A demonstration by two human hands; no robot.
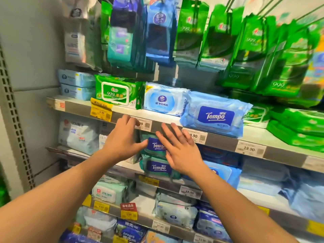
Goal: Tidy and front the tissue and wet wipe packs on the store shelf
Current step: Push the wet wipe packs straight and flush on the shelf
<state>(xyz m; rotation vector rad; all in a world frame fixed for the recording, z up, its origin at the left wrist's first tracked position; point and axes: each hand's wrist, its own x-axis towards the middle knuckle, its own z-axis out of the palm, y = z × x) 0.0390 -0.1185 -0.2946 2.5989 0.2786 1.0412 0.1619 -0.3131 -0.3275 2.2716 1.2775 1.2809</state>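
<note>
Both hands are reaching in spread and empty, the left hand (122,137) and right hand (180,151) flanking the stacked teal Tempo packs (157,155) under the upper shelf's front edge (219,142); they should probably square both packs, labels forward.

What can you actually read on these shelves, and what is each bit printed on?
"Tempo": light blue pack on the top shelf.
"Tempo": two stacked teal packs, upper and lower, between the hands.
"999": green pack.
"9.99": yellow tag.
"19.90": white tag.
"18.90": lower tag.
Other packs and tags: too blurred.
</note>
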